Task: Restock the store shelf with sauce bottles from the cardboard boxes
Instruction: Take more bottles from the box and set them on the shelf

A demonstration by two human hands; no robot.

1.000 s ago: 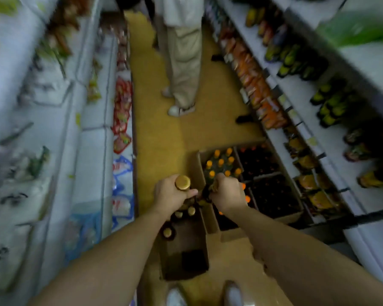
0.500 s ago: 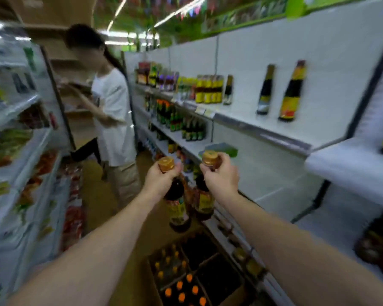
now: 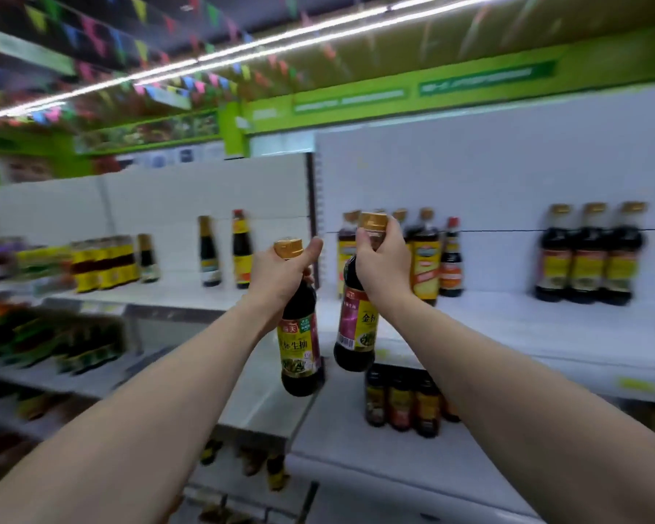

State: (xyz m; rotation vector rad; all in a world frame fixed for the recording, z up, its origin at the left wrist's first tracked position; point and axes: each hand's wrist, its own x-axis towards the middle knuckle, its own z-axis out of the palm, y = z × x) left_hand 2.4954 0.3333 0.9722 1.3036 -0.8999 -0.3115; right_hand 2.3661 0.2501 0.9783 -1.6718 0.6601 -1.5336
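Note:
My left hand [image 3: 280, 276] grips the neck of a dark sauce bottle [image 3: 299, 342] with a gold cap and a yellow label. My right hand [image 3: 382, 259] holds a second, matching sauce bottle [image 3: 356, 327] by its neck just under the gold cap. Both bottles hang upright in the air in front of the white top shelf [image 3: 526, 327]. Behind my right hand a small group of similar gold-capped bottles [image 3: 424, 259] stands on that shelf. The cardboard boxes are out of view.
Three matching dark bottles [image 3: 587, 255] stand further right on the top shelf. Two slim bottles [image 3: 225, 251] and a row of yellow-labelled ones [image 3: 103, 262] stand on the left section. The lower shelf [image 3: 356, 448] carries a few small bottles [image 3: 401, 406].
Both hands lifted a bottle each out of the box on the floor up to top-shelf height. My view swung up from the aisle floor to face the shelf.

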